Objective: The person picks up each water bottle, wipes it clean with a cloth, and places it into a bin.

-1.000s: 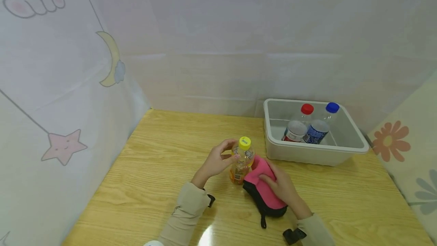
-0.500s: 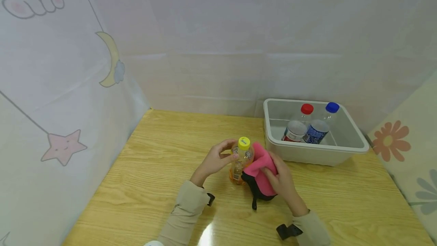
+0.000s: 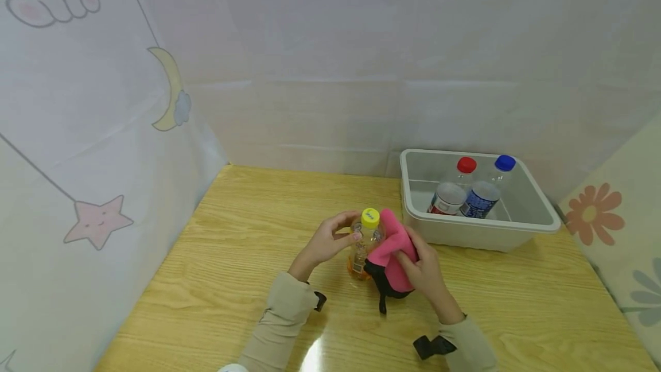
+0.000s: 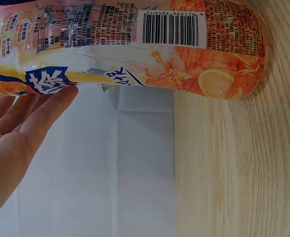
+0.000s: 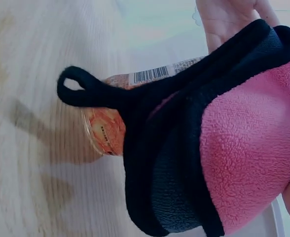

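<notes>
Tabletop point(image 3: 248, 257): left grip point(image 3: 325, 243) steadies bottle point(image 3: 364, 244); right grip point(image 3: 426, 274) pinches cloth point(image 3: 395, 257) beside bin point(image 3: 537, 225).

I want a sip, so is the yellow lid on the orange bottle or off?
On. The yellow cap sits on top of the orange bottle, which stands upright on the table in the left hand.

A fleecy, matt pink cloth point(image 3: 395, 248) edged in smooth black fabric is seen against a clear, glossy plastic bottle point(image 3: 364, 248), which is wrapped in a shiny printed film label and topped by a smooth yellow plastic cap point(image 3: 370, 217). The table point(image 3: 232, 268) is surfaced in pale wood grain with a glossy finish. A matt grey plastic bin point(image 3: 477, 228) is seen behind.
</notes>
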`<state>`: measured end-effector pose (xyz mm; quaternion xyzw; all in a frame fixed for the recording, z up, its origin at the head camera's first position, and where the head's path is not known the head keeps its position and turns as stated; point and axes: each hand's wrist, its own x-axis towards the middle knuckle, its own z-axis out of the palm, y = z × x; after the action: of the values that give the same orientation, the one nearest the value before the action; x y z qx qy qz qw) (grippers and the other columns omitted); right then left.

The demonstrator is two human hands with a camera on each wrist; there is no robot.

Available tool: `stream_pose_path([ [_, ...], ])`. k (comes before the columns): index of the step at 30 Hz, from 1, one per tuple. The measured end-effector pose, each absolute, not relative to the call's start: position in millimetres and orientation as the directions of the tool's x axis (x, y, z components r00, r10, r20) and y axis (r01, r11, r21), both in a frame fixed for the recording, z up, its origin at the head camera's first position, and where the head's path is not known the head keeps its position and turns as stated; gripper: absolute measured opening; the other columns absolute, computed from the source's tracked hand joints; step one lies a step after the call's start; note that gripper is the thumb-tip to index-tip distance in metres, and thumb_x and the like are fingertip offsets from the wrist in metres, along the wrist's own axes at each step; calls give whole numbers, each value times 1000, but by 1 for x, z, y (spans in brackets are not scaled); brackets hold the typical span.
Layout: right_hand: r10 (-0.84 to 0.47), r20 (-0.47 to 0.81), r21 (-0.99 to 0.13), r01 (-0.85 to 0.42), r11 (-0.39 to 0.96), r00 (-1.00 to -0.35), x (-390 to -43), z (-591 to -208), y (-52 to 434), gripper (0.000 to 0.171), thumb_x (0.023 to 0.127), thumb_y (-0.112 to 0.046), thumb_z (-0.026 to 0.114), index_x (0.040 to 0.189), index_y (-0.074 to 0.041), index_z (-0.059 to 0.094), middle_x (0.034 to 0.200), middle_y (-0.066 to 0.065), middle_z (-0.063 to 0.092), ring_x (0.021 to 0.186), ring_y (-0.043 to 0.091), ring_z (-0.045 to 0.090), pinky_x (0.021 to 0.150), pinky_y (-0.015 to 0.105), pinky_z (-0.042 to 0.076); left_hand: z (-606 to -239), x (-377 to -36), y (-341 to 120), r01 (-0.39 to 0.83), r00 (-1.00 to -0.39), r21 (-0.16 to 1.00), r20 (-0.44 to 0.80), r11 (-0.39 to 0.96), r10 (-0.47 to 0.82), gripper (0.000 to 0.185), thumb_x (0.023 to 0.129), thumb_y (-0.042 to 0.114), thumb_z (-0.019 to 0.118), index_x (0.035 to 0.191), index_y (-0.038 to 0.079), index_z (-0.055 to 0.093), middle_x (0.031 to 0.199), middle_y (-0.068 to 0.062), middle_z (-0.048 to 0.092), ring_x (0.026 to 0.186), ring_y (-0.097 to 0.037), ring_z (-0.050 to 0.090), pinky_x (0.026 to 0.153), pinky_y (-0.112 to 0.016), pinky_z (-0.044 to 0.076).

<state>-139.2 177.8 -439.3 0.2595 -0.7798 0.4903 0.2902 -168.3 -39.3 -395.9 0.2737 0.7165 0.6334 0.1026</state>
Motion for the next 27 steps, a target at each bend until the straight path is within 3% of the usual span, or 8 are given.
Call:
stream_pose_path([
  [7, -155, 701, -631, -706, 321, -696, -136, -431, 175, 53, 61, 30, 61, 112, 25, 46, 98, 36, 57, 99, -10, 47, 80, 4, 39, -397, -167, -37, 259, -828, 966, 213, 17, 519, 44, 89, -6, 51, 129, -15, 36, 128, -32, 41, 119, -44, 38, 97, -49, 38],
  [12, -114, 596, -765, -606, 218, -794, -142, -458, 178, 53, 71, 27, 56, 122, 19, 43, 112, 1, 59, 98, -7, 50, 77, 7, 43, -398, -167, -35, 253, -832, 967, 206, 22, 515, 43, 90, -4, 50, 130, -14, 36, 130, -29, 41, 121, -40, 39, 97, -44, 39],
  [14, -103, 543, -812, -553, 187, -833, -144, -468, 180, 51, 75, 24, 55, 124, 17, 43, 114, -6, 55, 97, -6, 51, 77, 9, 44, -397, -166, -34, 257, -834, 966, 207, 28, 512, 43, 90, -4, 49, 130, -14, 36, 131, -29, 40, 121, -39, 39, 97, -42, 40],
  [20, -139, 460, -859, -479, 182, -877, -148, -478, 182, 47, 79, 19, 55, 124, 16, 43, 113, 30, 53, 98, -4, 51, 79, 10, 44, -399, -166, -35, 259, -837, 965, 208, 32, 506, 43, 91, -3, 49, 130, -14, 36, 133, -28, 39, 122, -38, 38, 97, -39, 41],
  [27, -207, 364, -865, -412, 285, -908, -151, -481, 184, 45, 83, 9, 58, 126, 6, 48, 118, 24, 55, 102, 4, 52, 83, 15, 44, -422, -178, -35, 264, -845, 964, 218, 27, 488, 42, 91, -3, 48, 131, -9, 36, 134, -25, 39, 121, -39, 39, 95, -46, 40],
])
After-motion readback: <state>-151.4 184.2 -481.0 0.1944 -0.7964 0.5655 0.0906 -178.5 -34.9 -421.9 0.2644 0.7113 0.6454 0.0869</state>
